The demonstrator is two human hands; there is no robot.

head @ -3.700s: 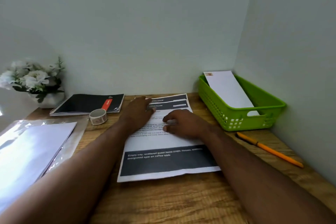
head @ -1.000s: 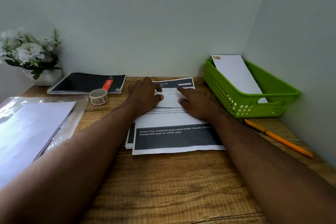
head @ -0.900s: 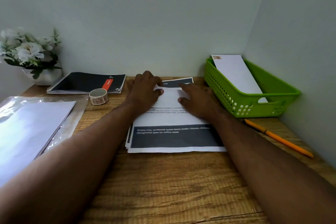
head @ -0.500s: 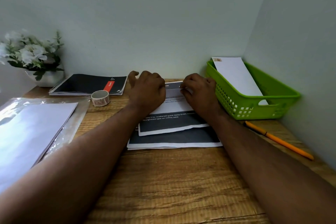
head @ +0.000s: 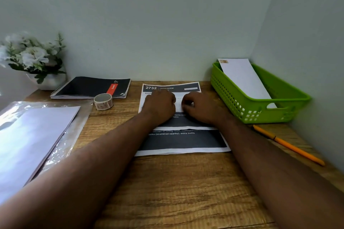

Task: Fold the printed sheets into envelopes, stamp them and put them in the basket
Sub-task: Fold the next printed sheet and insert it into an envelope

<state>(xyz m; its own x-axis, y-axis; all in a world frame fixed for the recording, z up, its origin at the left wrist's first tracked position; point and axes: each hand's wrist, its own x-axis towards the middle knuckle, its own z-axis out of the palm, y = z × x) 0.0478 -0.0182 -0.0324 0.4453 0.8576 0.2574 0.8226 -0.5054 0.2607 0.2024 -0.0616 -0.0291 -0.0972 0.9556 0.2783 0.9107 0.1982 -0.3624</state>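
Sheets: top printed sheet point(head: 183, 120) lay on a lower printed sheet point(head: 183, 140) at mid worktop point(head: 186, 191); top one's near edge sat short of the lower one's near edge, so the lower sheet's dark band showed in front.
Sheet vs fingers: both hands sat on the top sheet's middle, knuckles toward the camera; white strip of paper showed in the gap between them; header "2732 LIVING ROOM" visible beyond the knuckles.
Left hand: left hand point(head: 160, 105) fingers curled under, pressed down on the paper; whether they pinched an edge, cannot tell.
Right hand: right hand point(head: 202, 107) fingers curled too, tips on the white strip; pinch or plain press, cannot tell.
Gap: hands close together, not touching.
Basket: green basket point(head: 260, 115) just right of the sheets against the side wall; one stamped envelope point(head: 243, 78) leaned in it, stamp at its far upper corner.
Stamp roll: stamp roll point(head: 103, 101) left of the sheets, apart from the left hand, upright on its edge.
Other: black notebook point(head: 89, 87) behind the roll; flower pot point(head: 35, 61) at far left corner; plastic sleeve of blank paper point(head: 31, 139) on the left; orange pencil point(head: 288, 145) at right near the basket.
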